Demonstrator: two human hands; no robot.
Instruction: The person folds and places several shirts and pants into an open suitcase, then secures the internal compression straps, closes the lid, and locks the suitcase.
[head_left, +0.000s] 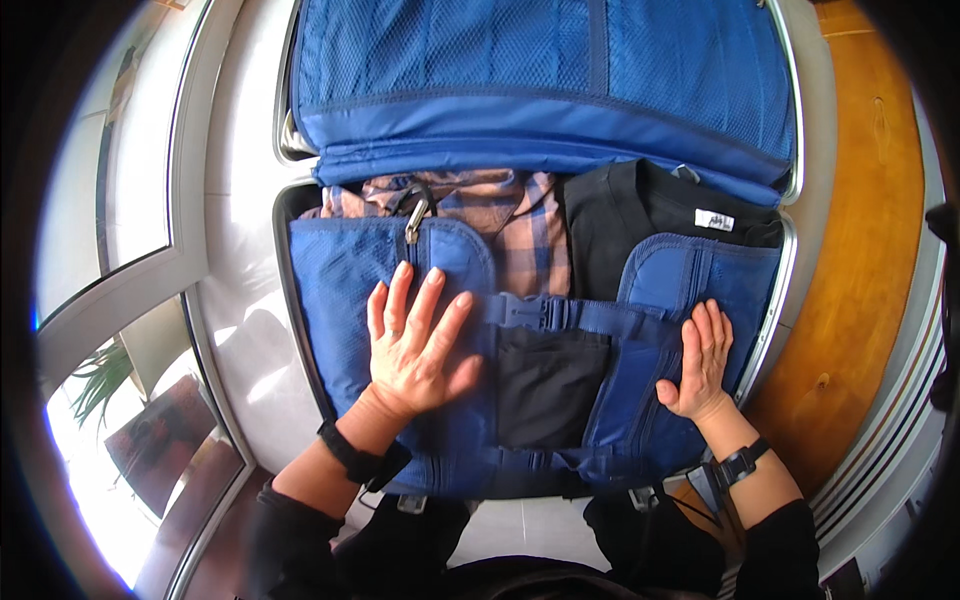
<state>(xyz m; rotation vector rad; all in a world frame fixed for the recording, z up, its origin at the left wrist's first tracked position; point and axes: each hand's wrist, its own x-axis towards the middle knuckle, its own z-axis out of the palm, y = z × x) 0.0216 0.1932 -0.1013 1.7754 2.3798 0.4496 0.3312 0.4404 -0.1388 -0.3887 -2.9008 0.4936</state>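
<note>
My left hand (420, 341) rests with spread fingers on the left blue mesh divider panel (337, 277) of an opened suitcase, just below its zipper pull (415, 221). On the right divider panel (739, 300) lies my right hand (701, 360), fingers together and thumb apart. Neither hand grips anything. A fastened buckle (525, 311) on a blue strap joins the panels between the hands. Under the panels are a plaid shirt (529, 225), a black garment with a white label (607, 217) and dark folded cloth (551, 390). A second strap (540, 459) crosses lower down.
The suitcase lid (450, 67), lined with blue mesh, lies open beyond the packed half. A glazed door frame (187, 225) stands at the left, with tiled floor (247, 352) beside the case. An orange wooden surface (847, 225) runs along the right. My knees are close to the near edge.
</note>
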